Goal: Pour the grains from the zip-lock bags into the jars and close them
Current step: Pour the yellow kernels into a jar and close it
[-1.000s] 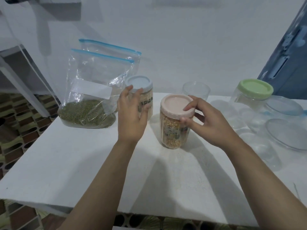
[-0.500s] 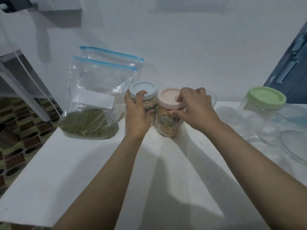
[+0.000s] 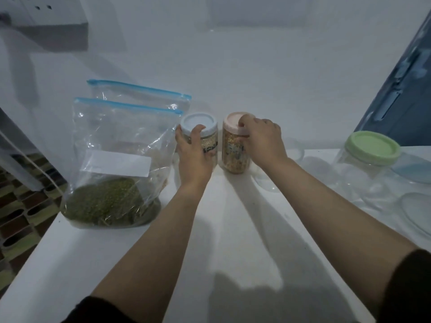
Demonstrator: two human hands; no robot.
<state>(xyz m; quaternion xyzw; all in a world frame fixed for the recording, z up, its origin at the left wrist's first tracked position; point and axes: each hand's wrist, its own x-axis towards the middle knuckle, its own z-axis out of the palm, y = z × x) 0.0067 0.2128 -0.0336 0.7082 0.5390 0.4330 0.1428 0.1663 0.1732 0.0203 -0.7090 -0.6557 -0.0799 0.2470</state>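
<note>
Two filled jars stand side by side at the back of the white table. My left hand grips the jar with the pale blue lid, which holds light grains. My right hand holds the pink-lidded jar of yellow grains, fingers curled over its lid. At the left a zip-lock bag with green grains at its bottom stands upright, its blue zip at the top. A second zip-lock bag stands right behind it.
A clear jar with a green lid stands at the right among several clear containers and lids. A small clear cup sits behind my right hand. The table's left edge drops to a patterned floor.
My right hand has pushed the pink-lidded jar back beside the blue-lidded jar, near the wall. My left hand stays on the blue-lidded jar. The camera has moved forward.
</note>
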